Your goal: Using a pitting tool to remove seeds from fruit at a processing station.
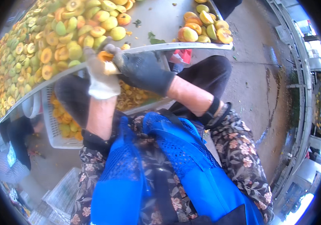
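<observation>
My left hand (100,74), in a whitish work glove, holds an orange stone-fruit piece (106,56) over the near edge of a metal table (160,17). My right hand (146,70), in a dark grey glove, has its curled fingers against the same piece. A pale yellow patch below it, between the hands, is blurred. Whether my right hand also holds a tool cannot be seen. Just beyond both hands lies a large heap of halved yellow-green stone fruit (65,36), some halves with stones showing. A smaller pile of halves (204,28) sits at the table's right corner.
Under the table, a white plastic crate (49,121) holds orange-yellow fruit halves. Another container (149,105) between my legs holds small yellow-brown pieces. An emptier-looking crate (65,185) stands lower left, near a person in a striped hat (10,167). Metal rails (304,84) run along the right.
</observation>
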The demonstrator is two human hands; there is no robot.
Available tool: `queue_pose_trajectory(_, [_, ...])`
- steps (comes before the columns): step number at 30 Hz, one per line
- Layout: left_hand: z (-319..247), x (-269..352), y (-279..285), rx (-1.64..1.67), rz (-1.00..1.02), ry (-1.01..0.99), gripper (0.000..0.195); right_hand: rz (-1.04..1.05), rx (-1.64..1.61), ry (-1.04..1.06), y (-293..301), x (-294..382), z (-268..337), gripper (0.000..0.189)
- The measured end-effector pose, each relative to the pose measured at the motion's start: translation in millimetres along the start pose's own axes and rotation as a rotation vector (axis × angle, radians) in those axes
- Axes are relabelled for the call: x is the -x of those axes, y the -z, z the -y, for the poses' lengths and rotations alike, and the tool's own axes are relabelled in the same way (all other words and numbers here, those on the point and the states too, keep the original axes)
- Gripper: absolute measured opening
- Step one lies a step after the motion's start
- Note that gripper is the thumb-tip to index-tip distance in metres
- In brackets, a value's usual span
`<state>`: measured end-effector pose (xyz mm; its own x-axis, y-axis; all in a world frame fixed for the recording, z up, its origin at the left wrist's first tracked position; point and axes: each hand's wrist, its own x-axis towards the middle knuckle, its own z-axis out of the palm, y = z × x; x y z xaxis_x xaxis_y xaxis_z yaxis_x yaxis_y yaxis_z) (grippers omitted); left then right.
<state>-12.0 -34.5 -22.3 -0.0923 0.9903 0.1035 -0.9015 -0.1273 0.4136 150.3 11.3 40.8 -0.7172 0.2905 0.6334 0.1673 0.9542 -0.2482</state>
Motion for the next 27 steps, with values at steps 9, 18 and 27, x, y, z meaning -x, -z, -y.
queue_pose_trajectory(9, [10.9,-7.2,-9.4,0.217,-0.236,-0.111,0.057,-0.201,-1.134,-0.840,-12.7,11.0,-6.3,0.017])
queue_pose_trajectory(18, [-48.9,34.5,-50.1,0.434,-0.259,-0.210,0.063,0.257,-0.533,-0.761,-25.2,88.6,-44.1,0.030])
queue_pose_trajectory(27, [-189.5,187.8,105.6,0.154,-0.763,-0.746,0.047,0.341,-0.811,-1.265,-10.6,143.5,-22.6,0.015])
